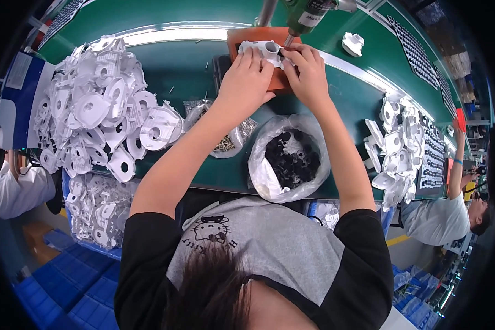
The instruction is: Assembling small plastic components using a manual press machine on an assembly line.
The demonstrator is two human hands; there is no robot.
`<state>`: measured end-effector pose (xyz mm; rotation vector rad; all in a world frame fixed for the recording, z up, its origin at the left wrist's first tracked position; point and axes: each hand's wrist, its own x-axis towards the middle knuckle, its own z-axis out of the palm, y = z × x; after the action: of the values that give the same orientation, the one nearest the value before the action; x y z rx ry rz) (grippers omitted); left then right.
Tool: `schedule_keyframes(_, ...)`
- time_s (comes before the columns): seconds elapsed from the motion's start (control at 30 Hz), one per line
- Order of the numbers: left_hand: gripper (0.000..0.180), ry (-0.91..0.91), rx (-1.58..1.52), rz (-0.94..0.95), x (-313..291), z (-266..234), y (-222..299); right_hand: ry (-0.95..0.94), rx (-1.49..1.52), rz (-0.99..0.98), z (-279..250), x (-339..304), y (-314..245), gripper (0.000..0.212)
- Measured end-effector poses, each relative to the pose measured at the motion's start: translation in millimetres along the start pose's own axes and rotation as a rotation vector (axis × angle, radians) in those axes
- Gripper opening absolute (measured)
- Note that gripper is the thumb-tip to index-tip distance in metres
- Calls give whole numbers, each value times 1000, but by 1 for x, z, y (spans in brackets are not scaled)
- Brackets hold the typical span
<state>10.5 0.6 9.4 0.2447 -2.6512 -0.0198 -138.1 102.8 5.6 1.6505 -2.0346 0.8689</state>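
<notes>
A white plastic housing [270, 48] with a round tube opening sits in an orange fixture [279, 81] at the far middle of the bench. My left hand [248, 77] has its fingers bent over the housing's near left side, gripping it. Against the housing's right side, my right hand [305, 71] presses with thumb and fingers closed; a bit of something dark shows by its fingertips. Just above those fingers hangs the tip of a green power screwdriver [308, 16]. My fingers hide the near part of the housing.
Many white plastic parts [93, 110] are heaped at left, more [396, 143] at right. Close to me are a bag of screws [225, 144] and a clear bag of small black parts [291, 157]. A lone white part [352, 44] lies far right. Other people [440, 212] sit on both sides.
</notes>
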Motion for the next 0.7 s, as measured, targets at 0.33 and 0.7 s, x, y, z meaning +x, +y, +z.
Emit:
schedule_keyframes(0.33, 65, 17, -36, 12, 3, 3, -7, 132, 293, 136, -23, 3, 35, 35)
schedule_keyframes(0.7, 69, -61, -48, -8, -6, -2, -9, 483, 916, 545, -111, 236, -50, 27)
